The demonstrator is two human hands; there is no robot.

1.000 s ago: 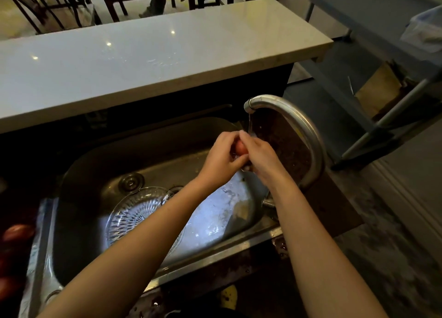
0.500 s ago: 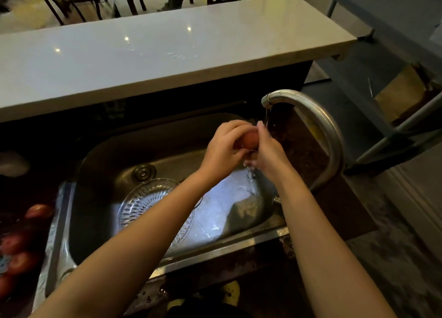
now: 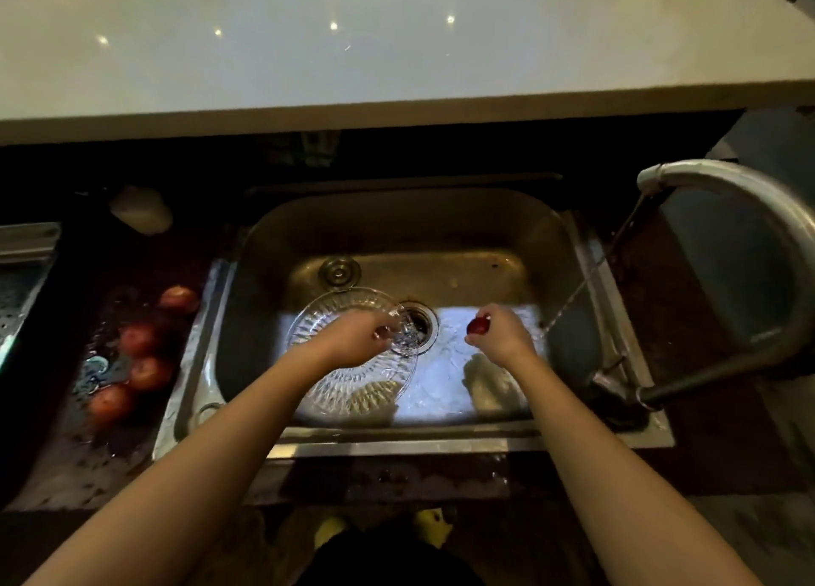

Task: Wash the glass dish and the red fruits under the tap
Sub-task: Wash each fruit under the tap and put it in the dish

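A ribbed glass dish lies in the steel sink, and my left hand grips its right rim beside the drain. My right hand holds one small red fruit over the sink floor, left of the water stream. The curved tap arches in from the right and a thin stream runs from its spout into the sink. Several more red fruits lie on the wet dark counter left of the sink.
A pale raised countertop overhangs the back of the sink. A white object sits at the back left, and a metal rack is at the far left. The tap base stands at the sink's front right corner.
My hands have parted: the left dropped from the fruit to the dish rim, and the right keeps the fruit, now left of the stream. The view swung left and down.
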